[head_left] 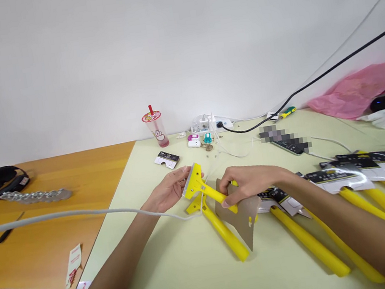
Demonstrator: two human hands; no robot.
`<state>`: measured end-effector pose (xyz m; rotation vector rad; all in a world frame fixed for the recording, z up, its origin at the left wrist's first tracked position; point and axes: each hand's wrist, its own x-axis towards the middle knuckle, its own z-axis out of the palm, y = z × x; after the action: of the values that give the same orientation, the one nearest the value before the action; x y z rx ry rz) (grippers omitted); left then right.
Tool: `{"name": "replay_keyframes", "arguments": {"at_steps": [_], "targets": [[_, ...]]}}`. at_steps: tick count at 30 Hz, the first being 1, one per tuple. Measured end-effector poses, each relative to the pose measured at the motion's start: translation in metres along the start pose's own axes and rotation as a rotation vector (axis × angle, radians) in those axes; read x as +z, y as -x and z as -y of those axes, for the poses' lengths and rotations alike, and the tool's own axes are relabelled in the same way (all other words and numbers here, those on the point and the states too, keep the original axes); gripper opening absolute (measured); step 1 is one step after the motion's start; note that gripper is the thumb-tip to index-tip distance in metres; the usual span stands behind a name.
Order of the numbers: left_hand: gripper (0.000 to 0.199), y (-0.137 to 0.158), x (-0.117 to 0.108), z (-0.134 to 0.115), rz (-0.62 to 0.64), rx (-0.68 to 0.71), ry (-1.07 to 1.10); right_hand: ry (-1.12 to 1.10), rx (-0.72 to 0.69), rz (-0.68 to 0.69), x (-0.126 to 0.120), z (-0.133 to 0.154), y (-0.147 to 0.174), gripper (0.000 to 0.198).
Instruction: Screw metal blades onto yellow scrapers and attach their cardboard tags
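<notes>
In the head view, my right hand [247, 183] grips the handle of a yellow scraper [194, 181] that is tilted up over the table. My left hand [171, 190] is closed at the blade end of this scraper, its fingertips partly hidden behind the head. Below it lies a second yellow scraper [226, 233], its handle pointing towards me. A grey-brown card [243, 226] with a small hang hole stands slanted under my right hand; whether the hand touches it I cannot tell. To the right, several long yellow handles [310, 240] lie with black-and-white cards [338, 179] at their far ends.
A pale cable [130, 209] crosses in front of my left arm. Behind are a cup with a red straw [157, 130], a small black-and-white card [167, 159], a power strip [207, 124], a phone [284, 143] and a pink bag [354, 91]. An orange-brown table [85, 180] adjoins at left.
</notes>
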<state>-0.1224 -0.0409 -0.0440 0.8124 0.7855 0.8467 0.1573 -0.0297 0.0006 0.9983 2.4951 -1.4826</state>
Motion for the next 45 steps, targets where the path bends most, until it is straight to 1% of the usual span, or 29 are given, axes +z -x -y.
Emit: {"name": "replay_keyframes", "arguments": {"at_steps": [5,7,12,18,21,29,33,39,42,45], "targets": [[0.036,0.002,0.001,0.002,0.042,0.018,0.029,0.013,0.001,-0.001,0.001,0.001,-0.002,0.038],[0.035,0.002,0.002,0.004,0.039,0.028,0.035,0.017,0.001,0.001,0.001,0.002,-0.002,0.038],[0.03,-0.003,0.002,0.011,-0.063,0.034,0.07,0.014,0.009,-0.001,0.001,0.002,-0.003,0.038],[0.031,-0.006,0.006,0.019,-0.191,0.075,0.098,0.013,0.029,-0.004,0.003,0.003,-0.004,0.038],[0.031,-0.007,0.01,0.023,-0.234,0.094,0.112,0.024,0.035,-0.001,0.003,0.003,-0.005,0.039],[0.036,-0.008,0.011,0.026,-0.196,0.102,0.052,0.038,0.027,0.007,0.003,0.003,-0.005,0.038],[0.036,-0.007,0.011,0.026,-0.215,0.127,0.06,0.032,0.017,0.012,0.003,0.002,-0.007,0.038],[0.042,-0.006,0.013,0.028,-0.252,0.143,0.063,0.03,0.01,0.028,0.004,0.003,-0.008,0.04],[0.041,-0.007,0.013,0.031,-0.272,0.137,0.058,0.038,0.021,0.034,0.005,0.002,-0.009,0.04],[0.038,-0.01,0.009,0.034,-0.292,0.101,0.075,0.08,0.008,0.009,0.004,-0.002,-0.01,0.04]]}}
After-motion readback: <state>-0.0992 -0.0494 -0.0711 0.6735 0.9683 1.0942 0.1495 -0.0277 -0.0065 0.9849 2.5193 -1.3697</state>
